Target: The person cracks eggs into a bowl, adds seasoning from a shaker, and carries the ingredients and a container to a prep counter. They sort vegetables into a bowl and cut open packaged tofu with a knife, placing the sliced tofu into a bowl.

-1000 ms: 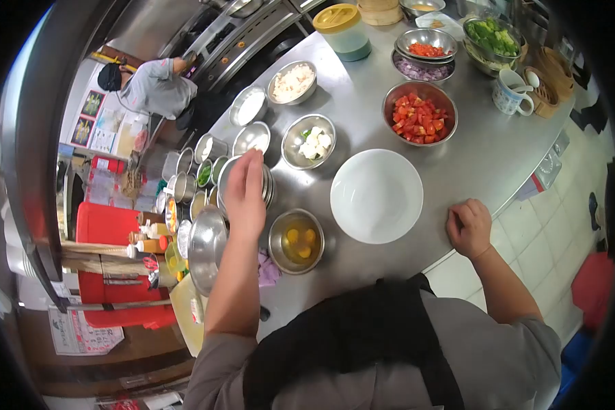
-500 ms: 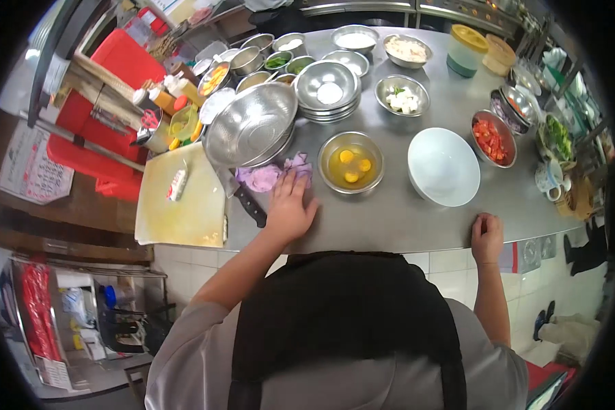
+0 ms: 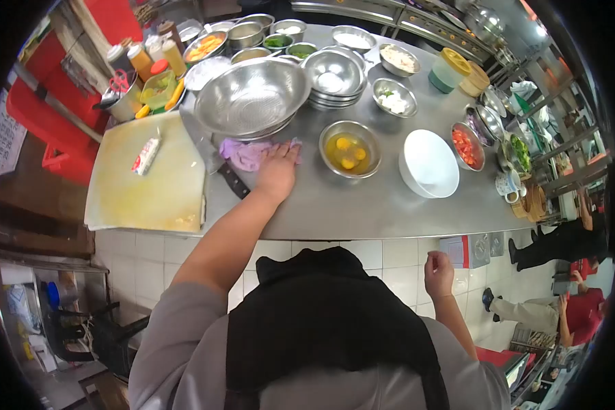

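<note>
My left hand [image 3: 277, 176] lies on a crumpled purple cloth [image 3: 242, 154], its fingers stretched over the cloth's right end. Just left of it is a knife with a black handle [image 3: 233, 180], the blade pointing up towards the cutting board [image 3: 143, 198]. My right hand [image 3: 439, 273] hangs in the air in front of the table edge, fingers curled in, with nothing visible in it. A steel bowl with several cracked eggs [image 3: 349, 152] stands to the right of the cloth. Further right is a white bowl [image 3: 429, 164], and behind the cloth a large perforated steel bowl [image 3: 253, 98].
On the board lies a white wrapped tube [image 3: 147, 156]. Stacked steel bowls [image 3: 333, 72], a bowl of white pieces [image 3: 394, 98] and a bowl of chopped red pieces [image 3: 467, 145] stand around. Squeeze bottles [image 3: 141, 61] are at the back left. Other people [image 3: 581, 311] stand at the right.
My right hand has come off the table edge and back towards me. My left hand stays on the cloth. The camera view has shifted, showing more of the right side.
</note>
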A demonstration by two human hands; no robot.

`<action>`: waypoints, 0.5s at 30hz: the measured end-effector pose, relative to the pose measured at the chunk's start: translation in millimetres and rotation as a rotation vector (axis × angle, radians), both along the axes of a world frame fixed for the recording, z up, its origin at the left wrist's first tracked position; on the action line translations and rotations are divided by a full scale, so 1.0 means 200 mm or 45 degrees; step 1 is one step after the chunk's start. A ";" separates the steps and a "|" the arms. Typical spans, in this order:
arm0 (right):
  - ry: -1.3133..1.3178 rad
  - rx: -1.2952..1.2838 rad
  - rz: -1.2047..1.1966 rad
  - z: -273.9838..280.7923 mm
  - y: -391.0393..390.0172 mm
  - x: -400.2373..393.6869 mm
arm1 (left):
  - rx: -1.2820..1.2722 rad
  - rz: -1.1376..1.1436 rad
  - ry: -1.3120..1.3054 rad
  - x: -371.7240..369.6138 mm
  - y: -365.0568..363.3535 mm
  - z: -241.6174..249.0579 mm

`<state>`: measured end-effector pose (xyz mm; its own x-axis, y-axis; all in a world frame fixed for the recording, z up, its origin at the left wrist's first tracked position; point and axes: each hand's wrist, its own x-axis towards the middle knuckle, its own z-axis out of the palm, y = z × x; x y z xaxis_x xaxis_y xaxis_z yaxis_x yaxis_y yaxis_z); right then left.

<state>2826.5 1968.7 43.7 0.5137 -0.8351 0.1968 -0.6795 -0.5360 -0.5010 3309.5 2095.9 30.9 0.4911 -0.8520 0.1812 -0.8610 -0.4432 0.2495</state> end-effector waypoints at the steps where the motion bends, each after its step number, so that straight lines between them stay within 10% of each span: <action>1: 0.018 0.032 0.003 0.00 0.06 -0.03 | -0.045 0.000 -0.018 0.00 0.01 0.01; 15: 0.177 0.291 0.165 0.03 0.25 -0.25 | -0.233 0.703 0.371 -0.30 0.56 0.23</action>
